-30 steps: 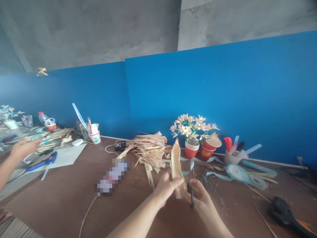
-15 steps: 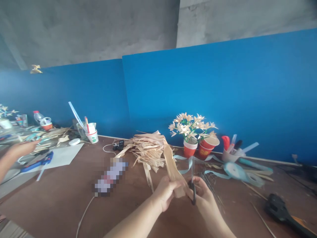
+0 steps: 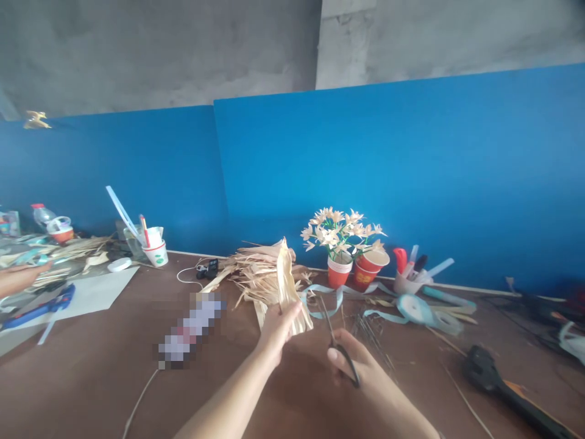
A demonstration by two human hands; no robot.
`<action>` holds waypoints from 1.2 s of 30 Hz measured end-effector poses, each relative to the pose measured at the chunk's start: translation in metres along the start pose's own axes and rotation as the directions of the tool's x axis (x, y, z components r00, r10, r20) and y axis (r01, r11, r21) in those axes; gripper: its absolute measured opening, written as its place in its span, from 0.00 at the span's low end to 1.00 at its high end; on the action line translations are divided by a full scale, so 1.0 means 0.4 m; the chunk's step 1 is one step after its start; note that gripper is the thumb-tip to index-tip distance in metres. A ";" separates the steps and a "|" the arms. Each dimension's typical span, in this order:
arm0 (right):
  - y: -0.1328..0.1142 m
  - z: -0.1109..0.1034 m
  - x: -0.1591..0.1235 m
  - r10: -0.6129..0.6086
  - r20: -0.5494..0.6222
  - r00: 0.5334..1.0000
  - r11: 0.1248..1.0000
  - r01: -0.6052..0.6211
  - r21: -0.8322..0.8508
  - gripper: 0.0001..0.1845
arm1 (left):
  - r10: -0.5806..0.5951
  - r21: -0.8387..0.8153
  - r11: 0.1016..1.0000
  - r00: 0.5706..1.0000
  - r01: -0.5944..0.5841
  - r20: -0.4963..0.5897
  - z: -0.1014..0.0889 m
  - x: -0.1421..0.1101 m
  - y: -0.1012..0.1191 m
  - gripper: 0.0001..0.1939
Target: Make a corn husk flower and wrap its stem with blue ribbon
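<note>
My left hand (image 3: 278, 329) grips a pale dried corn husk (image 3: 287, 280), which stands up from the fingers and has a cut, fanned lower end at the right. To the right, my right hand (image 3: 350, 360) is closed around the handles of dark scissors (image 3: 329, 323). Their blades point up and away, apart from the husk. Behind the left hand lies a heap of dried husks (image 3: 256, 274). Thin wires (image 3: 368, 332) are scattered on the table just beyond the scissors.
Husk flowers (image 3: 336, 235) stand in stacked red paper cups (image 3: 338, 274) by the blue partition. Light-blue ribbon (image 3: 414, 308) and a black glue-gun-like tool (image 3: 484, 369) lie at right. A blurred-out device (image 3: 192, 329) lies left. At far left is another person's hand (image 3: 25, 277).
My left hand has moved left with the husk, away from the scissors. The scissors have tilted leftward in my right hand. The view has turned slightly right.
</note>
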State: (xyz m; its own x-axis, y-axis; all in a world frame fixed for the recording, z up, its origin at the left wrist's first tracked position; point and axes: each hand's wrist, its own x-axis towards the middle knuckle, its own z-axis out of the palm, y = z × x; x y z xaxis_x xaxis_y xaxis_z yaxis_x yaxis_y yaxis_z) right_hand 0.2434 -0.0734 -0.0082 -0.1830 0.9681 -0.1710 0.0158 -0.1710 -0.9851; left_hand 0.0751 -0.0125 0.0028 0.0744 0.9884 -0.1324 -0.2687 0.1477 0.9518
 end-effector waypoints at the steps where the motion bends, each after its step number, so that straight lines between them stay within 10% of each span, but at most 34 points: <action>1: 0.000 0.000 -0.002 0.011 0.060 0.998 1.000 -0.010 -0.025 0.27 | 0.003 -0.018 1.000 1.000 -0.004 -0.023 -0.002 0.002 0.004 0.22; 8: 0.018 0.032 -0.006 0.033 0.289 0.957 0.993 0.000 -0.114 0.33 | 0.054 -0.090 0.994 0.992 -0.064 -0.113 0.013 -0.012 0.013 0.23; 36: 0.043 0.028 0.009 0.071 0.176 0.982 0.992 -0.087 0.088 0.22 | -0.030 0.125 0.992 0.998 0.024 0.046 -0.003 -0.005 0.013 0.28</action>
State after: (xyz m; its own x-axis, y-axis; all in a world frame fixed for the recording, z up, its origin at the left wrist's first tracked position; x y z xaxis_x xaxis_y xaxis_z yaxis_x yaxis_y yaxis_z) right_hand 0.2320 -0.0748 -0.0258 -0.3518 0.9062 -0.2347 -0.0550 -0.2703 -0.9612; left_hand 0.0725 -0.0135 0.0079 0.1269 0.9808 -0.1484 -0.1448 0.1663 0.9754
